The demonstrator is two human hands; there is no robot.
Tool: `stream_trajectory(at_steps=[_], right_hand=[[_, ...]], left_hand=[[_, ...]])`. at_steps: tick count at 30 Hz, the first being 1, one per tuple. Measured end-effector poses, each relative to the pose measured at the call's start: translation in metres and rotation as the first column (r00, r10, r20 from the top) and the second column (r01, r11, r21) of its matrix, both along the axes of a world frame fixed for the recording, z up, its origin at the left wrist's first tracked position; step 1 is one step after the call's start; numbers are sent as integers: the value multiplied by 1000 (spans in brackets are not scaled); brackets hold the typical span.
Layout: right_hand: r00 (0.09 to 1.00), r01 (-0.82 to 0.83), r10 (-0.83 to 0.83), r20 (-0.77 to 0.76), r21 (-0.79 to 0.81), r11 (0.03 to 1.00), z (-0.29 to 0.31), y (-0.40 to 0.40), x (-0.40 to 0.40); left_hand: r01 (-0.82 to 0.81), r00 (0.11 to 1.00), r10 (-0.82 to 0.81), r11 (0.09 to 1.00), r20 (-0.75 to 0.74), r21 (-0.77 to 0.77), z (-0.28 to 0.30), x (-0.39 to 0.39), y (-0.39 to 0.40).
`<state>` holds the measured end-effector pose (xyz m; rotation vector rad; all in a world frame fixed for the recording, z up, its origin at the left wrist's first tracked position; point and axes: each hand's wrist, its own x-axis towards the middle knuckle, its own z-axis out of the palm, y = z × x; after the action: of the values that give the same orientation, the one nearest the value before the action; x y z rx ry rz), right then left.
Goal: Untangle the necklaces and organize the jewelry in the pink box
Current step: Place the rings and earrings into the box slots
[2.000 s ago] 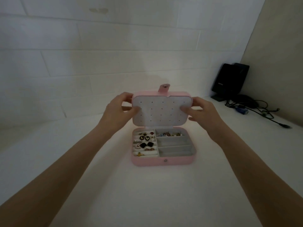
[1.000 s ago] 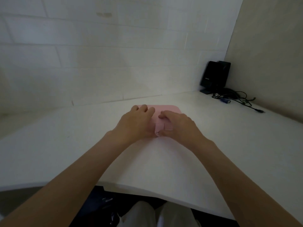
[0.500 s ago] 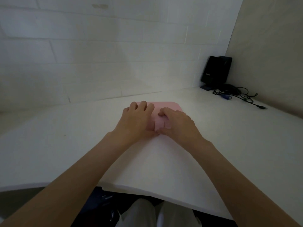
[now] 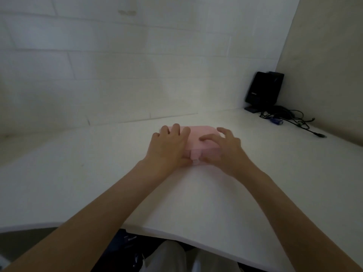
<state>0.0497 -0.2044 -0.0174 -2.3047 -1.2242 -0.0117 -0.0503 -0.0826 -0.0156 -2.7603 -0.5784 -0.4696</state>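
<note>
The pink jewelry box point(image 4: 203, 132) lies closed on the white table point(image 4: 98, 183), its lid down and the jewelry hidden inside. A small pink strap tab point(image 4: 195, 154) with a metal snap hangs over the box's front wall. My left hand point(image 4: 169, 147) lies flat over the left half of the lid, thumb at the front wall beside the tab. My right hand point(image 4: 224, 149) rests on the right half with fingers spread and slightly raised, thumb next to the tab on the other side. No necklace is in sight.
A black device point(image 4: 264, 89) stands in the far right corner against the wall, with a tangle of dark cables point(image 4: 290, 119) and a blue plug trailing over the table beside it. The table's near edge curves just above my lap.
Two seconds ago both hands held the lid upright with the compartments showing; the lid is now down. Since half a second ago my right fingers have spread and lifted off the lid.
</note>
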Motion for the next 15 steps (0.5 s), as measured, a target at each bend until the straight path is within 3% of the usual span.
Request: stream_trajectory(at_steps=[7, 15], right_hand=[[984, -164, 170, 55, -99, 982, 10, 79, -21], [922, -385, 386, 29, -30, 922, 7, 203, -85]], left_hand=[[-250, 966, 242, 962, -89, -108, 14, -31, 51], [-521, 853, 505, 835, -128, -178, 11, -113, 138]])
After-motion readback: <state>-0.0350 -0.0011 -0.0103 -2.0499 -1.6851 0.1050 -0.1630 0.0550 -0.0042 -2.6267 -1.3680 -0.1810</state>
